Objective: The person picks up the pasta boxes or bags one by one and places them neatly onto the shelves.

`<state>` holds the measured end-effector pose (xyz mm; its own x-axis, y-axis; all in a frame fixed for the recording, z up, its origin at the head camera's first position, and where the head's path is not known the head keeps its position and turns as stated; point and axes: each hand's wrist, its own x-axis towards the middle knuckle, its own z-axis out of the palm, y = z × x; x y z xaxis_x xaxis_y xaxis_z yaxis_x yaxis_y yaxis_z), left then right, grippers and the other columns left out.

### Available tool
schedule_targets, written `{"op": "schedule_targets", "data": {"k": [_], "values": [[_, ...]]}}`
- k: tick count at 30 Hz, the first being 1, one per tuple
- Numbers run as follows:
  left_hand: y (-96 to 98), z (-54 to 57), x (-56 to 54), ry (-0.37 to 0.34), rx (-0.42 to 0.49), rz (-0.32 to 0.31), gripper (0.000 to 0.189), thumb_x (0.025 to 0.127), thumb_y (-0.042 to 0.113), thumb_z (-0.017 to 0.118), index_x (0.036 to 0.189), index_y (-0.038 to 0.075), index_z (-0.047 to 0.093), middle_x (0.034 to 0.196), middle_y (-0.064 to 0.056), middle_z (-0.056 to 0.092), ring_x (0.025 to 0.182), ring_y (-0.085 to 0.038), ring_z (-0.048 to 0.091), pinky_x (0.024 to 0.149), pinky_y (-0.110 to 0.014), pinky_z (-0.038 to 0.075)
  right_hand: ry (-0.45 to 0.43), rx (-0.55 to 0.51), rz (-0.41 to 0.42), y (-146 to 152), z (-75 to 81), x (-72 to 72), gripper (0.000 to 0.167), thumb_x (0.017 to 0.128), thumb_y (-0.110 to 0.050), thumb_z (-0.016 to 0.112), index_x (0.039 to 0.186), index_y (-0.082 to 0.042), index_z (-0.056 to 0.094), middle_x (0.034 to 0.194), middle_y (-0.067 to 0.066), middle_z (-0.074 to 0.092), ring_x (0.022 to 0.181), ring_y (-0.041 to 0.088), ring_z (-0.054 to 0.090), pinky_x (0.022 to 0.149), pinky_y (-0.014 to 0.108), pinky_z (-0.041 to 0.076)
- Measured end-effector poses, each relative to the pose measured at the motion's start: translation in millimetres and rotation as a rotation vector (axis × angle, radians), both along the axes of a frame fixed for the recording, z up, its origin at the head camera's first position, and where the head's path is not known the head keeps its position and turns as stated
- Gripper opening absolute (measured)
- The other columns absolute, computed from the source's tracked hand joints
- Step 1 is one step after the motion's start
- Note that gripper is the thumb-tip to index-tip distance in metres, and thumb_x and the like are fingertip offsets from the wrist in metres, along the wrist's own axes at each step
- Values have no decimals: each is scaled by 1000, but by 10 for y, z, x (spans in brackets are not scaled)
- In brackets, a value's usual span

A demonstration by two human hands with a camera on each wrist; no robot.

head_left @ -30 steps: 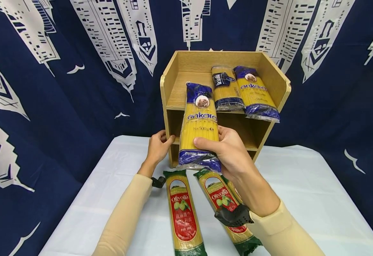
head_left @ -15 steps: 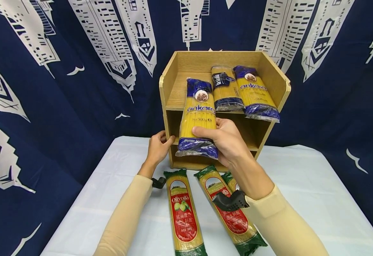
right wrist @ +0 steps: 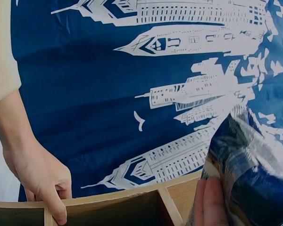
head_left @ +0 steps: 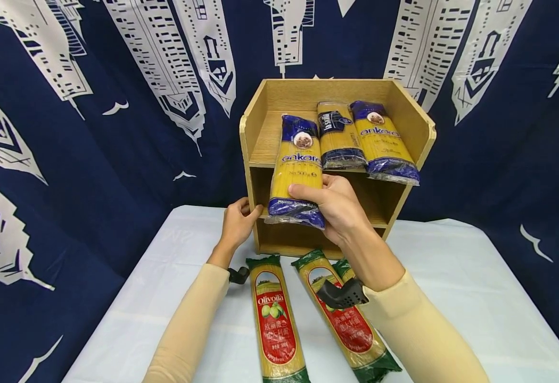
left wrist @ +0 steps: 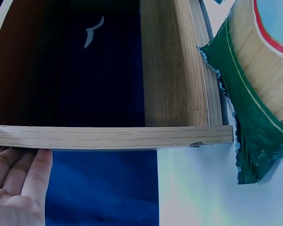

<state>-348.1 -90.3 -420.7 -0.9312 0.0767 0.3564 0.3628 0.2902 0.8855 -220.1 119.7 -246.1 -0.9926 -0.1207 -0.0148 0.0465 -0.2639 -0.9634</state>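
Note:
My right hand [head_left: 344, 205] grips a blue-and-yellow ankara spaghetti pack [head_left: 296, 173] by its lower right side, thumb on top. The pack is tilted in front of the wooden shelf [head_left: 327, 88], its far end over the left part of the top tier. In the right wrist view the pack's blue end [right wrist: 259, 181] fills the lower right corner. My left hand [head_left: 238, 221] holds the shelf's left side panel, thumb at the front edge and fingers outside. On the top tier lie a la sovilla-like pack [head_left: 339, 135] and another ankara pack [head_left: 387, 141].
One green-ended Olivoilà spaghetti pack [head_left: 276, 319] lies on the white tablecloth [head_left: 452, 303] before the shelf. A second Olivoilà pack [head_left: 351, 324] lies to its right, over or beside a partly hidden third. A dark blue patterned curtain [head_left: 140, 133] hangs behind.
My right hand has carried the ankara pack up and away from me, toward the shelf's top tier. The left hand stays on the side panel.

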Motion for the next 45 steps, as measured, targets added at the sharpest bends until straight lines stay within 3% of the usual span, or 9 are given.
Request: {"op": "schedule_targets", "data": {"k": [7, 12, 16, 22, 29, 36, 40, 45], "values": [[0, 3, -24, 25, -4, 0, 33, 97, 24, 69, 120, 0, 68, 103, -12, 77, 96, -26, 72, 85, -46, 56, 114, 24, 38, 28, -26, 224, 73, 90, 8, 68, 151, 1, 30, 137, 21, 55, 114, 29, 64, 92, 35, 54], [-2, 2, -31, 31, -10, 4, 32, 97, 23, 69, 119, 0, 68, 102, -12, 77, 95, -25, 72, 85, -46, 56, 151, 214, -28, 34, -90, 383, 95, 84, 8, 76, 159, -4, 18, 138, 17, 50, 117, 32, 62, 92, 32, 54], [3, 6, -30, 19, -10, 6, 33, 97, 24, 69, 119, 0, 68, 103, -12, 77, 95, -25, 72, 85, -45, 56, 160, 284, -92, 5, -158, 432, 97, 84, 5, 78, 160, -5, 19, 141, 15, 50, 116, 31, 62, 91, 32, 55], [14, -3, -26, 2, -12, 4, 34, 97, 25, 68, 120, -1, 67, 104, -13, 76, 96, -25, 72, 86, -45, 55, 170, 255, -166, -25, -201, 403, 88, 86, 0, 79, 157, -3, 27, 137, 14, 57, 113, 29, 65, 90, 31, 55], [-2, -9, -24, 5, -1, 29, 35, 96, 25, 69, 120, 0, 68, 105, -13, 76, 98, -25, 72, 87, -46, 56, 185, 205, -195, -59, -184, 270, 82, 84, -1, 82, 152, 0, 35, 122, 17, 64, 97, 31, 73, 75, 39, 60], [-8, -21, -25, 5, 12, 27, 35, 96, 27, 69, 119, 1, 69, 106, -14, 76, 100, -27, 72, 88, -48, 55, 241, 301, -299, -38, -188, 104, 72, 82, -11, 87, 142, 1, 48, 110, 16, 69, 85, 35, 75, 66, 37, 60], [3, -29, -29, -2, 7, 18, 36, 97, 27, 70, 122, 1, 68, 108, -14, 76, 102, -27, 72, 90, -47, 55, 280, 320, -361, -7, -227, 37, 66, 82, -14, 87, 136, 0, 52, 107, 14, 70, 77, 29, 75, 65, 36, 60], [10, -30, -18, -3, 5, 16, 35, 97, 26, 70, 121, 1, 68, 107, -13, 76, 102, -26, 72, 90, -47, 54, 292, 352, -415, 0, -256, -15, 64, 80, -20, 90, 130, -2, 54, 105, 12, 69, 76, 30, 74, 64, 35, 60]]}}
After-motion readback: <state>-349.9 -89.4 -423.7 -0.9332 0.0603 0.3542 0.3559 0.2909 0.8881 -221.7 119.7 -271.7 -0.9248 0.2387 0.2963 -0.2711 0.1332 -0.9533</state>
